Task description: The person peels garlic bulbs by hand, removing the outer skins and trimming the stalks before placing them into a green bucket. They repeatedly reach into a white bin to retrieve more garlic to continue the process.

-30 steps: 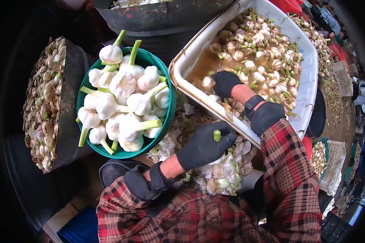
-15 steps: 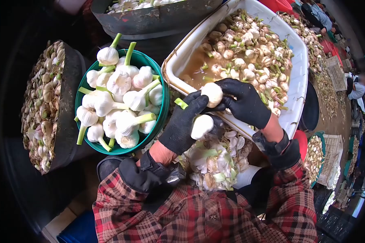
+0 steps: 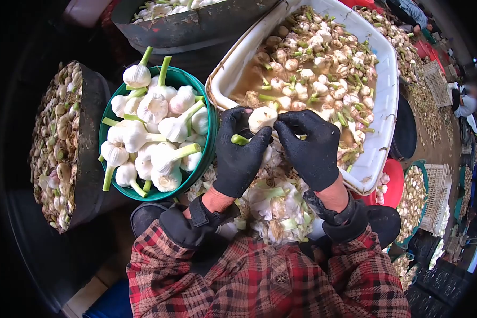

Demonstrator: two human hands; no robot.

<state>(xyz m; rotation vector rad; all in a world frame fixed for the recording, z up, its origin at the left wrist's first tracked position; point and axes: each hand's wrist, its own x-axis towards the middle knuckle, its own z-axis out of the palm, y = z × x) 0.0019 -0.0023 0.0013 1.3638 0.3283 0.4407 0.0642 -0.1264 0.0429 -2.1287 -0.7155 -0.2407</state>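
My left hand [image 3: 239, 153], in a black glove, is closed around a pale garlic bulb [image 3: 262, 119] in front of me. A cut green stem [image 3: 239, 140] pokes out between its fingers; which bulb it belongs to is hidden. My right hand [image 3: 314, 147], also gloved in black, has thumb and fingers pinched at the bulb's right side. Below both hands lies a heap of peeled skins and leaf scraps [image 3: 278, 206] on my lap. To the left, a green tub [image 3: 211, 151] holds several clean white bulbs with stems.
A white basin [image 3: 379, 153] of brownish water and unpeeled garlic stands ahead right. Dark containers of garlic stand at left [image 3: 93, 132] and top [image 3: 191, 29]. A red bowl [image 3: 393, 183] and a cream crate [image 3: 434, 196] sit at right. Another person [image 3: 465, 103] is far right.
My hands have drawn back and closer together, with the bulb lower and further left. A second white bulb, visible under my left hand before, no longer shows.
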